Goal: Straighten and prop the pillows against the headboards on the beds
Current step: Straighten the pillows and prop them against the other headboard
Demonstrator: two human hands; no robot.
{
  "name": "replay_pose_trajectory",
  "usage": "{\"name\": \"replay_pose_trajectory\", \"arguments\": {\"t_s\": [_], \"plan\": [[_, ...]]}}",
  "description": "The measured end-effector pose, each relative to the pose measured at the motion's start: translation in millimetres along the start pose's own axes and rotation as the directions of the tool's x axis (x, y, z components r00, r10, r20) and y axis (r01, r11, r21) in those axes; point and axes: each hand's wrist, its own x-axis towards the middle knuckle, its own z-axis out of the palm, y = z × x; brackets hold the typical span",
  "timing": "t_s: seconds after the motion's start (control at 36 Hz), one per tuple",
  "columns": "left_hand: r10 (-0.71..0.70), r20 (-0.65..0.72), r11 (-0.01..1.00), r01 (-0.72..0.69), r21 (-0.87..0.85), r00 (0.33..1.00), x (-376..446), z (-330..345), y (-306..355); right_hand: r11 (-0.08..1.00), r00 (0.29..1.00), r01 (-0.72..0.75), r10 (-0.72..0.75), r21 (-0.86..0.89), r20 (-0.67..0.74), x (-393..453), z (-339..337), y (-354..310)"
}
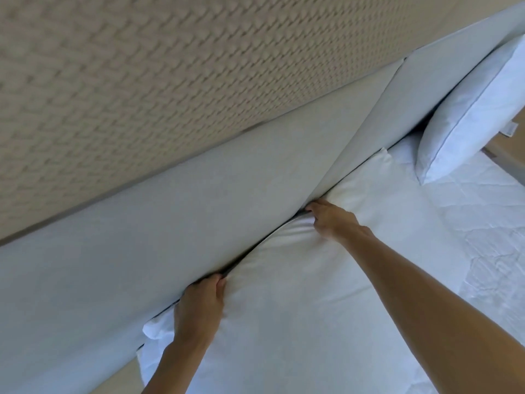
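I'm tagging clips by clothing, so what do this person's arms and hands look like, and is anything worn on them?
Both forearms are bare, no sleeves in view. The left hand and right hand show no gloves, watch or bracelet; no rings are visible on the parts that show.

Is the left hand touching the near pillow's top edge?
Touching. The head view shows the left hand with fingers curled over the near pillow edge, against the headboard.

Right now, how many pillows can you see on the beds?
2. One pillow lies by the near headboard, gripped by the left hand and right hand; the far pillow leans against the other headboard. Others may be out of view.
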Motion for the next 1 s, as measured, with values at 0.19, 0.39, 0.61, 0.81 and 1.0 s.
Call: {"name": "replay_pose_trajectory", "arguments": {"t_s": [0.19, 0.39, 0.61, 0.81, 1.0], "plan": [[0.018, -0.004, 0.998, -0.018, -0.066, 1.0, 3.7, -0.6, -3.8, 0.998, 1.0, -0.013, 0.013, -0.06, -0.004, 7.0, -1.7, 2.4], [-0.009, 0.135, 0.983, 0.034, -0.179, 0.991, 11.0, -9.4, -1.1, 0.987, 0.994, -0.099, 0.092, -0.127, -0.054, 4.3, 2.3, -6.6], [-0.073, 0.082, 0.984, 0.085, -0.159, 0.994, 4.4, -17.8, 8.3, 0.998, 0.996, -0.034, 0.03, -0.055, -0.079, 9.7, -7.8, 21.9], [-0.192, -0.011, 0.968, 0.188, -0.168, 0.981, -17.4, -29.3, 33.7, 0.991, 0.99, 0.087, -0.098, -0.104, -0.099, 25.8, -23.8, 53.9], [-0.268, -0.201, 0.956, 0.236, -0.172, 0.942, -57.8, -49.2, 66.6, 0.981, 0.971, 0.196, -0.194, 0.002, -0.143, 21.3, -48.1, 71.9]]}}
